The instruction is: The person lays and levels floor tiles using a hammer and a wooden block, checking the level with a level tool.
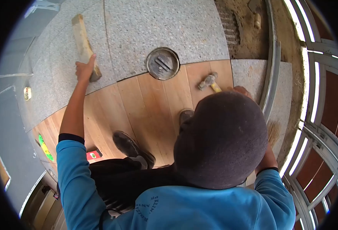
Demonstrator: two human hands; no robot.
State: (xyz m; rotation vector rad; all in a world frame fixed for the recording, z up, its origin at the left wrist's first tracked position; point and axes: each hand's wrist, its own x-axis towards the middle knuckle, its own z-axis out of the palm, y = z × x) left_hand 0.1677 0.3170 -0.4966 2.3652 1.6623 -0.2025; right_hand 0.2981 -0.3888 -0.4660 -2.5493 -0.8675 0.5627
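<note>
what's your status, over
left hand grips wood block on stone slab. right hand on hammer handle, half hidden. round drain cover between them.

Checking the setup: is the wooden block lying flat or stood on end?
Lying flat: the wooden block lies lengthwise on the grey stone floor, its near end gripped by the left hand.

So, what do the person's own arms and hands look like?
Both arms have bright blue sleeves, each ending in a dark band; the forearms below are bare. The left hand has no glove; the right hand is mostly hidden behind the head.
</note>
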